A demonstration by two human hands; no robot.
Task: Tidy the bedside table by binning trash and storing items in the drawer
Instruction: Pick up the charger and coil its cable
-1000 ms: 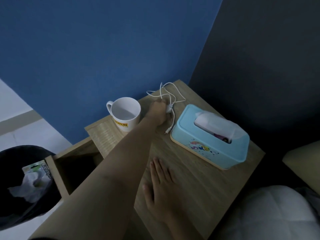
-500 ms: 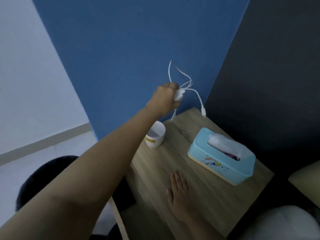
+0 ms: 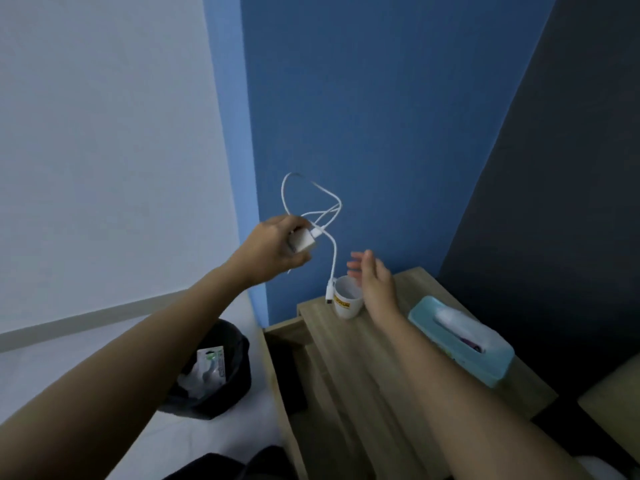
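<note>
My left hand [image 3: 273, 249] is raised in the air to the left of the bedside table [image 3: 374, 375] and grips a white charger [image 3: 303, 240]. Its white cable [image 3: 333, 261] loops above my fist and dangles down to the mug's rim. My right hand [image 3: 375, 278] is lifted above the table with fingers spread, just right of the hanging cable, holding nothing. The table's drawer [image 3: 287, 358] stands open on the left side; its inside is dark.
A white mug [image 3: 347, 301] with a yellow label stands at the table's back corner. A light blue tissue box [image 3: 464, 341] sits on the right. A black bin [image 3: 214, 372] holding trash stands on the floor, left of the drawer. Blue wall behind.
My left hand has carried the charger leftward, off the table's side. My right hand has lifted from the tabletop toward the dangling cable. The view has swung left and upward.
</note>
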